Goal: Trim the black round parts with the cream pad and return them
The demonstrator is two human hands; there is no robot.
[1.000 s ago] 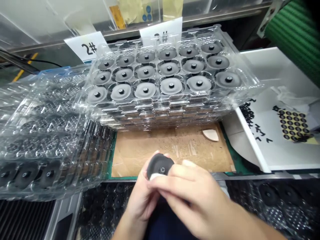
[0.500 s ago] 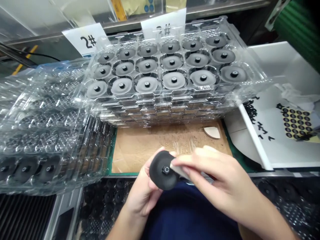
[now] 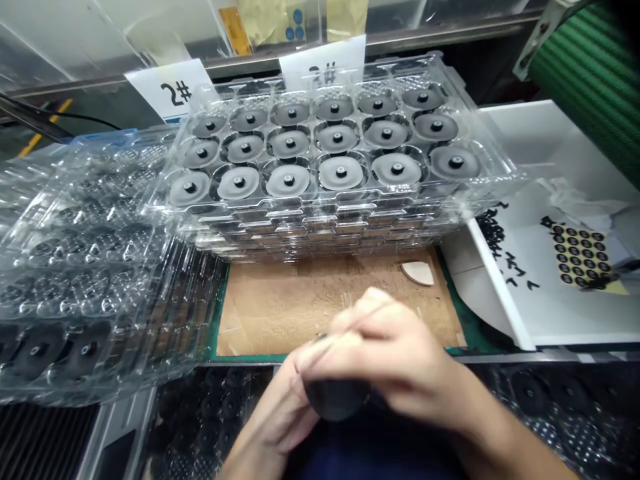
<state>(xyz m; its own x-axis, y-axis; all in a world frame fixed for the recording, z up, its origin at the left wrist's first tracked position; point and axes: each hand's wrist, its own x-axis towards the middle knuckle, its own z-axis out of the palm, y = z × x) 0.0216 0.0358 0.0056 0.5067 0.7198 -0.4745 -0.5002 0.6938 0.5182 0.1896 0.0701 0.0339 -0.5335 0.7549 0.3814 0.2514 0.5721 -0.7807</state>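
Observation:
Low in the middle of the view, my left hand (image 3: 280, 413) holds a round black disc (image 3: 336, 399) from below, fingers curled around it. My right hand (image 3: 385, 353) lies over the top of the same disc with its fingers closed on it, hiding most of the part. Both hands hover just in front of the brown board (image 3: 300, 307) at the bench's near edge. Behind the board stands a stack of clear blister trays (image 3: 480, 180); its top tray is filled with grey discs (image 3: 341, 173), each with a black hub.
More clear trays (image 3: 100, 267) are piled at the left, some with black discs. A white box (image 3: 540, 313) at the right holds a yellow sheet of black dots (image 3: 583, 257). A small pale wedge (image 3: 417, 272) lies on the board. Paper labels marked 2# (image 3: 173, 90) stand behind.
The disc has tipped down and dropped lower toward me. My right hand has moved from the disc's hub to cover its top, so its face no longer shows.

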